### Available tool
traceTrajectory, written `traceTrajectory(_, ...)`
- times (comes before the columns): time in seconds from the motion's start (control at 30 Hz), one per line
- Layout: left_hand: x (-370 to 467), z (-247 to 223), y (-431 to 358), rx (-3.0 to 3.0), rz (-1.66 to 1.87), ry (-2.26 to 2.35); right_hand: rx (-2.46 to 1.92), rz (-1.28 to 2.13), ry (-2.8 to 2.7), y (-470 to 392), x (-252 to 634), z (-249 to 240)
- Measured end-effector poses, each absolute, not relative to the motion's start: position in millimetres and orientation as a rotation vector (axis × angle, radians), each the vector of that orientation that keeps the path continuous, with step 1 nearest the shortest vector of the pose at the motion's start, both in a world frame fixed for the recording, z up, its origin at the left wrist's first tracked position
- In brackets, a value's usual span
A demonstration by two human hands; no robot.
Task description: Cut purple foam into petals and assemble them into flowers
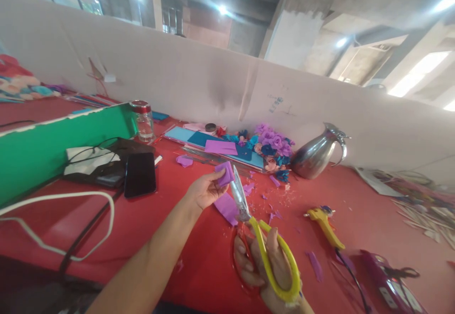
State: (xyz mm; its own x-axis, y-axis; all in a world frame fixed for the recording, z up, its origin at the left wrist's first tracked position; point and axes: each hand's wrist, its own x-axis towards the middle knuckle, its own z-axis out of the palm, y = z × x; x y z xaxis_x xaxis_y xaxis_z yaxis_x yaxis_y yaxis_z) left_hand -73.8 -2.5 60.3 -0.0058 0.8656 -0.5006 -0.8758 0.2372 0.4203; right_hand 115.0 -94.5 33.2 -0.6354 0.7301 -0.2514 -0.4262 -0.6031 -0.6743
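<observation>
My left hand [203, 192] pinches a small folded piece of purple sheet material [223, 174] above the red table. My right hand [277, 264] grips large scissors [244, 213] with one yellow and one red handle loop, its fingers through them. The blades point up and away, right beside the folded piece's right edge; whether they touch it I cannot tell. Below the left hand lies a flat purple piece [226, 208], with purple scraps [248, 189] scattered to its right.
Purple and blue flowers [272, 139] lie at the back by coloured sheets [221, 147]. A steel jug [314, 155] leans right of them. A yellow glue gun [325, 226] and a power strip [394, 283] lie right. Left are a phone [140, 175], a glass jar [144, 124] and a white cable [111, 219].
</observation>
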Motion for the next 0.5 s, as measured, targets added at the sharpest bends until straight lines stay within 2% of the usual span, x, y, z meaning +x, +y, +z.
traceTrajectory(0.3, -71.9, 64.1, -6.0, 0.086, 1.432, 0.839, -0.511, 2.309, -0.925, -93.2, 112.5, 31.6)
traceTrajectory(0.5, -67.7, 68.8, -8.8, 0.074, 1.424, 0.828, -0.642, 2.242, -1.000, -99.2, 109.8, 26.6)
